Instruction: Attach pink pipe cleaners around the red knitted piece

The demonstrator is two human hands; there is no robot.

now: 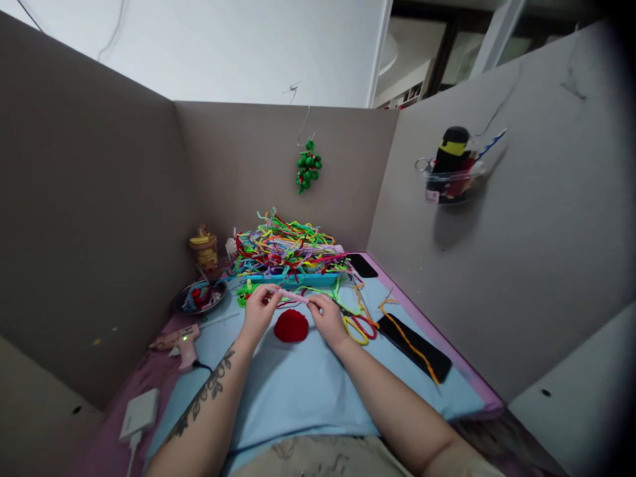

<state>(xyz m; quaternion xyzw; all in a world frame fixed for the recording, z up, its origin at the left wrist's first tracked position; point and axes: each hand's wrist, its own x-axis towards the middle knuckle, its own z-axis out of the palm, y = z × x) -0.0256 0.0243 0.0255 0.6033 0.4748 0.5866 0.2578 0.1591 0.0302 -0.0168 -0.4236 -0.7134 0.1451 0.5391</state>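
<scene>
My left hand and my right hand pinch the two ends of a pale pink fuzzy strip, held stretched between them above the table. It looks like pipe cleaner, but I cannot tell whether it is one stem or several twisted together. Just below it, on the light blue cloth, lies a round red fuzzy disc, touched by neither hand. Scissors with red and yellow handles lie right beside my right hand. A green fuzzy piece is partly hidden behind my left hand.
Many coloured pipe cleaners heap over a blue tray at the back. At left are a pink glue gun, a dark bowl and a white adapter. A black phone lies right, under an orange stem. Grey partitions enclose the table.
</scene>
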